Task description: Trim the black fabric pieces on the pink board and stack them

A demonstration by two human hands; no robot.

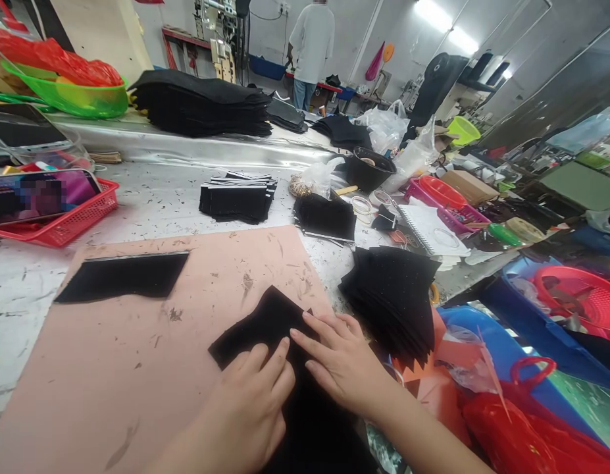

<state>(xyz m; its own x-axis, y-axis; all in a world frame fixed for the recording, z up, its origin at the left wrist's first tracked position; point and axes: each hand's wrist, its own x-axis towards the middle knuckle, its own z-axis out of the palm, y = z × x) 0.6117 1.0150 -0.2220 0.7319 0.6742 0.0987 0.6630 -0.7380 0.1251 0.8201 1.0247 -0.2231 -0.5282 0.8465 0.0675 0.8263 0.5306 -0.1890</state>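
Note:
A black fabric piece [271, 322] lies on the pink mat, its lower part stretching down between my wrists. My left hand [258, 395] is on its left side, fingers curled, index finger pointing onto the cloth. What the curled fingers pinch is partly hidden. On the right, my right hand [341, 359] rests flat on the same cloth with its fingers spread. Both index fingertips come close together. Another black piece [127, 276] with a pale strip along its top edge lies at the mat's upper left. Right of the mat is a stack of black pieces [393, 296].
Bundles of strip-edged black pieces [238, 197] and a second bundle [325, 217] sit beyond the pink mat [112, 368]. A red basket [82, 214] with a phone [43, 195] stands left. Blue bins [482, 329] and red bags [512, 428] flank the right. A person [312, 46] stands behind.

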